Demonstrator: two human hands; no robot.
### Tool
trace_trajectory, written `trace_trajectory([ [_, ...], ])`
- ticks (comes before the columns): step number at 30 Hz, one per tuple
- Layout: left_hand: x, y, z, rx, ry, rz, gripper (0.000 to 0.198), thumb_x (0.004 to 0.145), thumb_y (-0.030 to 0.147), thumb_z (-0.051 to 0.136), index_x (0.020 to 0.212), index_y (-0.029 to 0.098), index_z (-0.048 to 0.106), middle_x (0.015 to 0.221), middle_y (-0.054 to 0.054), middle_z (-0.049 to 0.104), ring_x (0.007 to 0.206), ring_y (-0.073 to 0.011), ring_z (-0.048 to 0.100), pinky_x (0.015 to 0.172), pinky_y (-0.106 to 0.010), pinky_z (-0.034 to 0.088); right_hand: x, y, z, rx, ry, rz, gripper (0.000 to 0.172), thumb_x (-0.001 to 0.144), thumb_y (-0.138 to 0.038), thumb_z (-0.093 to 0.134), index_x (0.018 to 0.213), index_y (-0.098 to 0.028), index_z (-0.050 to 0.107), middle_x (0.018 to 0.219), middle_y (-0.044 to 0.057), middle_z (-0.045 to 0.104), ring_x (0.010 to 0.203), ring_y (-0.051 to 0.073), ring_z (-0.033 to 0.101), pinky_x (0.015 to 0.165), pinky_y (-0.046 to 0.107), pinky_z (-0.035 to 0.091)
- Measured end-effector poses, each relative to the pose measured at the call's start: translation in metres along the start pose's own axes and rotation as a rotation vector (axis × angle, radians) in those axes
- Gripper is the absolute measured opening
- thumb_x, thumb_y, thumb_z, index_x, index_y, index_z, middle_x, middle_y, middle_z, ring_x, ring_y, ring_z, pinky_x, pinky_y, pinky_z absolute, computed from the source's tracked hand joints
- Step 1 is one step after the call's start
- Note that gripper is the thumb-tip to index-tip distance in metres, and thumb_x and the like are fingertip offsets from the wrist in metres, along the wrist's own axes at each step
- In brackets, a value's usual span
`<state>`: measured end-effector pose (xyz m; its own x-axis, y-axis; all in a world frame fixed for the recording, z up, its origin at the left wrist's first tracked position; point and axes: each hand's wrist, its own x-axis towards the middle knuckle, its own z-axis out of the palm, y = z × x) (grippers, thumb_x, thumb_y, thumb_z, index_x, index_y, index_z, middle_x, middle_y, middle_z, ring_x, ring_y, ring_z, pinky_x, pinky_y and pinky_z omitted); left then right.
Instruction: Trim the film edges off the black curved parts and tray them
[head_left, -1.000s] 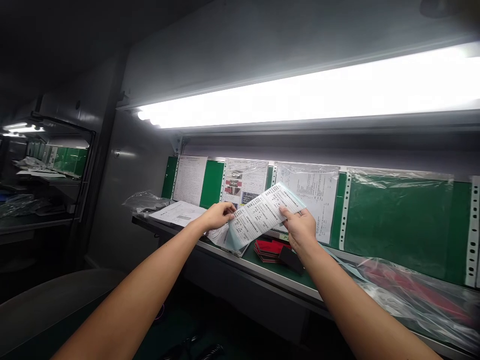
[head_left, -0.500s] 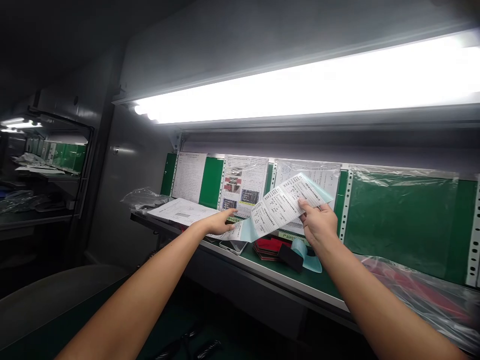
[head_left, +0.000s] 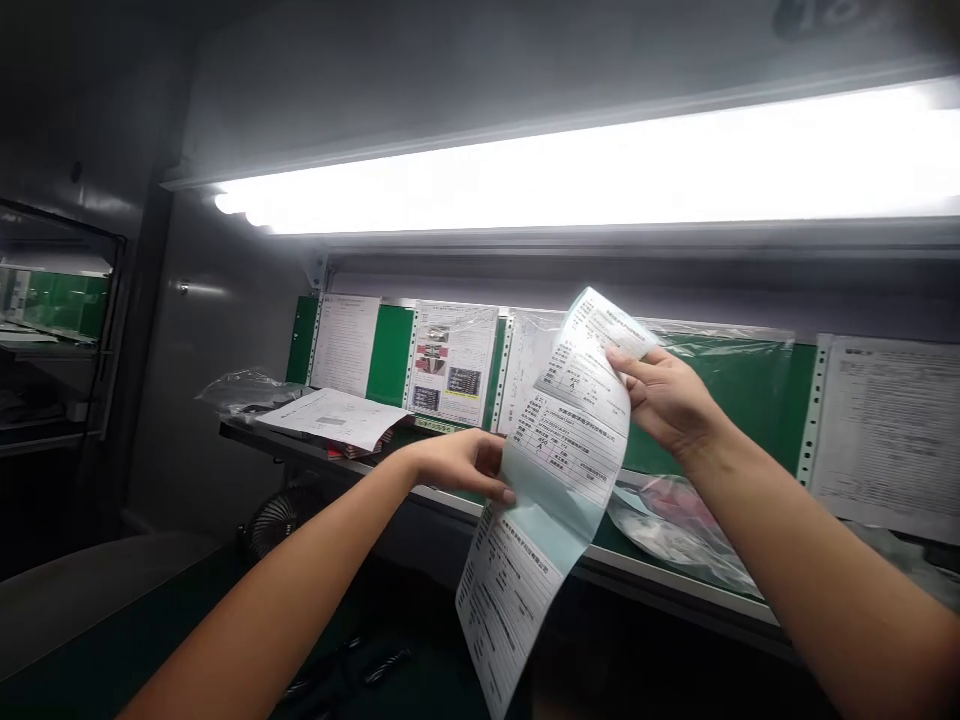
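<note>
A long strip of printed labels (head_left: pixel 574 420) on pale blue backing hangs in front of the shelf, bent at a bare blue stretch in its middle. Its lower end drops below the shelf edge. My right hand (head_left: pixel 667 395) pinches the strip near its top right corner. At the strip's left edge is my left hand (head_left: pixel 469 465), with the thumb at the front and the fingers partly hidden behind; it grips the strip around the bare blue stretch. Handwritten marks show on some of the labels.
Loose paper sheets (head_left: pixel 334 417) lie on the shelf at the left, over some red pieces. Plastic bags (head_left: pixel 675 525) rest on the shelf at the right. Printed sheets (head_left: pixel 454 365) hang on the green back panel. A small fan (head_left: pixel 276 522) stands below the shelf.
The strip has come up and nearer, and its lower part now hangs down. My right hand has moved slightly up and right; the left has moved right along the strip. The view has turned right.
</note>
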<state>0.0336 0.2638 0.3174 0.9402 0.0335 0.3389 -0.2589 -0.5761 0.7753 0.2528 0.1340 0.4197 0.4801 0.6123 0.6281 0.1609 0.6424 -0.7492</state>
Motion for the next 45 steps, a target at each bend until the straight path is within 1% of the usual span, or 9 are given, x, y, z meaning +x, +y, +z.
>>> trace_trajectory([
  [4,-0.015,-0.004,0.076,-0.327,0.118,0.025,0.040,0.084,0.032,0.070,0.120,0.018,0.063,0.112,-0.010,0.069,0.105,-0.0251,0.064,0.091,-0.036,0.050,-0.019,0.004,-0.032,-0.116,0.153,-0.054,0.022,0.076,-0.001,0.069,0.093,-0.016,0.071,0.086,0.006,0.074,0.067,0.016,0.068,0.049,0.021,0.056],
  [8,-0.037,-0.009,0.150,-0.628,0.214,-0.066,0.045,0.089,0.036,0.063,0.131,0.022,0.052,0.106,-0.010,0.070,0.092,-0.0236,0.068,0.079,-0.034,0.053,-0.044,0.017,-0.059,-0.231,0.209,-0.070,0.023,0.071,-0.001,0.074,0.090,-0.014,0.071,0.083,0.006,0.074,0.075,0.019,0.069,0.064,0.028,0.060],
  [14,-0.061,-0.006,0.231,-0.817,0.234,-0.192,0.052,0.085,0.029,0.070,0.132,0.022,0.049,0.108,-0.012,0.070,0.101,-0.0290,0.067,0.089,-0.044,0.053,-0.071,0.039,-0.088,-0.243,0.299,-0.004,0.021,0.073,-0.004,0.070,0.090,-0.015,0.068,0.089,0.004,0.073,0.085,0.020,0.069,0.078,0.035,0.059],
  [20,-0.085,-0.009,0.274,-0.871,0.332,-0.341,0.059,0.086,0.026,0.068,0.139,0.025,0.042,0.114,-0.013,0.067,0.102,-0.0301,0.067,0.086,-0.046,0.054,-0.088,0.051,-0.115,-0.174,0.278,0.213,0.014,0.076,-0.002,0.063,0.086,-0.013,0.065,0.089,0.008,0.070,0.084,0.023,0.068,0.075,0.040,0.060],
  [25,-0.101,-0.006,0.302,-0.874,0.319,-0.405,0.061,0.087,0.028,0.067,0.141,0.025,0.040,0.114,-0.013,0.067,0.102,-0.0300,0.067,0.086,-0.045,0.055,-0.102,0.051,-0.127,-0.107,0.181,0.374,0.008,0.084,-0.010,0.057,0.088,-0.011,0.064,0.090,0.014,0.067,0.092,0.032,0.067,0.072,0.047,0.060],
  [31,-0.126,-0.014,0.342,-0.930,0.250,-0.442,0.057,0.087,0.028,0.067,0.139,0.026,0.043,0.118,-0.014,0.065,0.107,-0.0301,0.064,0.088,-0.045,0.053,-0.118,0.047,-0.129,-0.019,0.187,0.540,0.009,0.087,-0.011,0.056,0.091,-0.009,0.063,0.092,0.013,0.066,0.090,0.028,0.066,0.074,0.043,0.059],
  [34,-0.140,-0.027,0.369,-1.065,0.236,-0.478,0.056,0.087,0.028,0.068,0.138,0.025,0.045,0.120,-0.015,0.065,0.112,-0.0310,0.063,0.093,-0.047,0.051,-0.131,0.048,-0.128,-0.036,0.224,0.497,0.005,0.082,-0.007,0.061,0.086,-0.010,0.062,0.086,0.010,0.066,0.080,0.023,0.066,0.073,0.038,0.059],
  [39,-0.160,-0.053,0.408,-1.241,0.325,-0.496,0.057,0.082,0.036,0.072,0.134,0.026,0.052,0.123,-0.013,0.065,0.121,-0.0339,0.057,0.102,-0.050,0.045,-0.155,0.055,-0.128,-0.040,0.266,0.414,0.013,0.075,-0.003,0.063,0.084,-0.012,0.065,0.081,0.005,0.067,0.073,0.017,0.064,0.071,0.031,0.058],
  [45,-0.176,-0.070,0.426,-1.290,0.327,-0.587,0.057,0.075,0.039,0.078,0.128,0.031,0.059,0.128,-0.012,0.063,0.124,-0.0357,0.054,0.107,-0.053,0.041,-0.170,0.056,-0.129,-0.027,0.269,0.440,0.015,0.068,-0.002,0.065,0.080,-0.010,0.067,0.078,0.006,0.068,0.069,0.017,0.062,0.062,0.027,0.055],
])
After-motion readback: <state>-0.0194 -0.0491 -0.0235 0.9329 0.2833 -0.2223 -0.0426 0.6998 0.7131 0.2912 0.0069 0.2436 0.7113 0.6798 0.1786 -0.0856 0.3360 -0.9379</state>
